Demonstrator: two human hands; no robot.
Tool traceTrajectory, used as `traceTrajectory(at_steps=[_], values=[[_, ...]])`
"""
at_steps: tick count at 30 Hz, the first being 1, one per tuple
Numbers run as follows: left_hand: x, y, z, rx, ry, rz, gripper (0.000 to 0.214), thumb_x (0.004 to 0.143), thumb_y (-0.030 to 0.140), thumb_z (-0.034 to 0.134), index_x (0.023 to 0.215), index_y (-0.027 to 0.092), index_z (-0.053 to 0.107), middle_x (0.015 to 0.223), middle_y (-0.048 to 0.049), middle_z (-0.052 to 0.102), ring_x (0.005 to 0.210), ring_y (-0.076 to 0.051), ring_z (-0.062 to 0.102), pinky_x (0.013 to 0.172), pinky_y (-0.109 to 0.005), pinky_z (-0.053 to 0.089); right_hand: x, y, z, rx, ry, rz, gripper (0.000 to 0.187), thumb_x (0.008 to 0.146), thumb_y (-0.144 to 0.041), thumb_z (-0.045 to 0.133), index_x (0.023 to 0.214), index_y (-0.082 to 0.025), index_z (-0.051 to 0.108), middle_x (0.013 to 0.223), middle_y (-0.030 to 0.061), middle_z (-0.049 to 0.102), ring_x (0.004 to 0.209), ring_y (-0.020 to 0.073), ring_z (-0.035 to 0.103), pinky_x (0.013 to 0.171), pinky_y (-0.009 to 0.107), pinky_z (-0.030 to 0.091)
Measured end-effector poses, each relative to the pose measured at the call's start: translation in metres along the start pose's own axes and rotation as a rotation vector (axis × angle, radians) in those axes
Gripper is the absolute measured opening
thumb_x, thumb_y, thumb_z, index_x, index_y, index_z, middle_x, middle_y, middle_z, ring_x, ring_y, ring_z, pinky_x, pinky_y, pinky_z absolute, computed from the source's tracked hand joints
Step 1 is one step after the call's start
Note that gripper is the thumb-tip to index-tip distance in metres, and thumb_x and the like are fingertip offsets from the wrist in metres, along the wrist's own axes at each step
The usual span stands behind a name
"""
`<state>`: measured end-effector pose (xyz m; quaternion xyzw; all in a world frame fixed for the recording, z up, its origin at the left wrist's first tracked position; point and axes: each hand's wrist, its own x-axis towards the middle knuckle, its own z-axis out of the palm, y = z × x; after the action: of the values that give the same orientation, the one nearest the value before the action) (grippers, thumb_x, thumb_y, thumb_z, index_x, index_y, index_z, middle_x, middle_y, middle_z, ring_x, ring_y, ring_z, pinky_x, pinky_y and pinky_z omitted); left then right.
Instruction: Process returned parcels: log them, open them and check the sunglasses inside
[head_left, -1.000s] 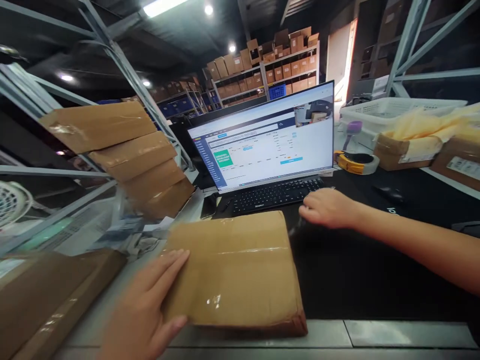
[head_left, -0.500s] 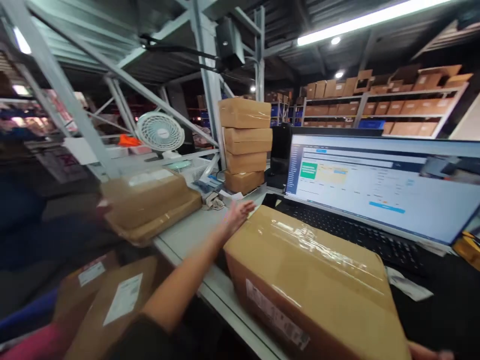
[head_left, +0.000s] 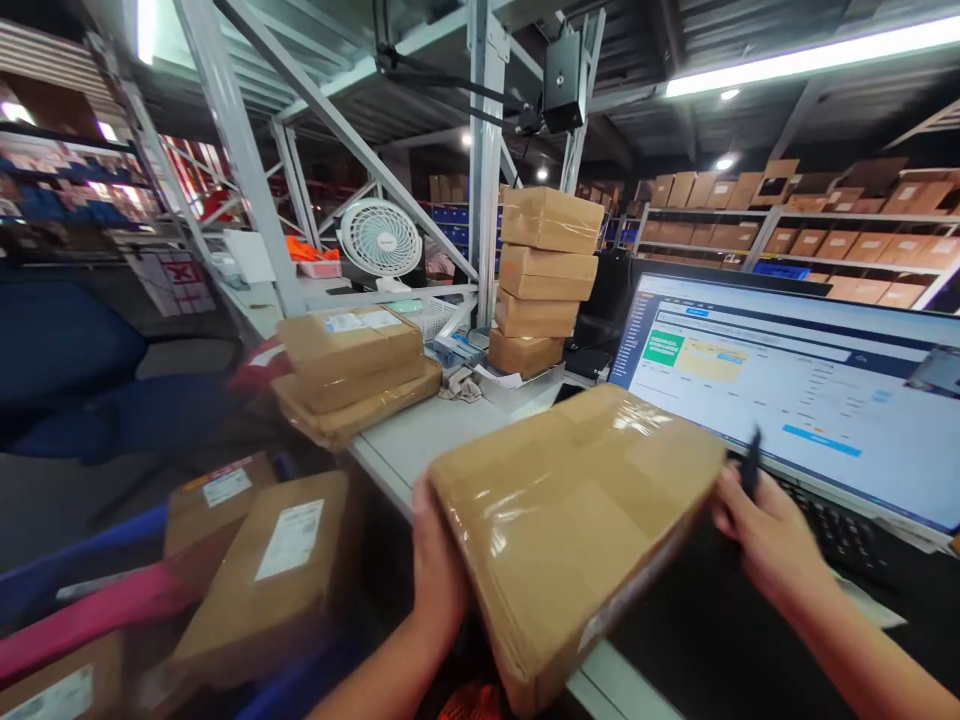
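A taped cardboard box (head_left: 577, 500) is tilted over the front edge of the desk (head_left: 517, 420). My left hand (head_left: 436, 560) presses along its left side, with the fingers partly hidden by the box. On the opposite side, my right hand (head_left: 765, 530) is closed round a slim, dark, pointed tool (head_left: 751, 462), blurred, that sticks up from the fist. The fingers of that hand also meet the box's right edge. A shiny label strip shows on the near right side of the box.
Left on the desk lie two stacked parcels (head_left: 352, 350). A tall stack of boxes (head_left: 546, 262) stands beside the monitor (head_left: 795, 380), with a keyboard (head_left: 840, 525) below it. Labelled parcels (head_left: 262, 600) fill a blue bin at lower left. A fan (head_left: 381, 238) stands behind.
The box has turned and tilted up off its earlier resting place. My left hand has come from beyond its far corner to its left side. My right hand now shows, with the dark tool.
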<state>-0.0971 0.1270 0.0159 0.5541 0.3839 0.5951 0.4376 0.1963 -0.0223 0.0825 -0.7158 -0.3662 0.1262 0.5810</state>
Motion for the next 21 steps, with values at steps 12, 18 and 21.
traceTrajectory(at_steps=[12, 18, 21], values=[[-0.038, 0.025, -0.041, 0.684, -0.374, 0.769, 0.048, 0.097, 0.024, 0.053, 0.144, 0.027, 0.046, 0.144, -0.0147, 0.052, 0.111, -0.02, 0.067, 0.087, -0.033, 0.061, 0.131, -0.035, 0.114, -0.275, -0.133, -0.134, 0.03, 0.092, -0.046, 0.048, 0.078, -0.02, 0.054, 0.077, 0.009, 0.066, 0.081, 0.0232, 0.06, 0.079, 0.037, 0.046], [-0.006, 0.054, -0.032, 0.597, -0.38, 1.059, 0.03, 0.091, 0.022, 0.064, 0.121, 0.019, 0.063, 0.12, -0.0108, 0.072, 0.118, -0.024, 0.065, 0.101, -0.04, 0.056, 0.018, -0.047, 0.009, -0.585, -0.01, -0.448, 0.047, 0.095, -0.039, 0.047, 0.136, -0.016, 0.048, 0.116, 0.0165, 0.068, 0.096, 0.0282, 0.067, 0.082, 0.042, 0.053], [-0.004, 0.059, -0.025, 0.585, -0.365, 1.145, 0.03, 0.091, 0.017, 0.063, 0.121, 0.018, 0.063, 0.115, -0.0105, 0.074, 0.111, -0.022, 0.069, 0.098, -0.038, 0.059, -0.069, -0.047, -0.015, -0.777, -0.049, -0.891, 0.052, 0.096, -0.032, 0.042, 0.147, -0.022, 0.043, 0.123, 0.0145, 0.069, 0.098, 0.0282, 0.07, 0.076, 0.041, 0.059]])
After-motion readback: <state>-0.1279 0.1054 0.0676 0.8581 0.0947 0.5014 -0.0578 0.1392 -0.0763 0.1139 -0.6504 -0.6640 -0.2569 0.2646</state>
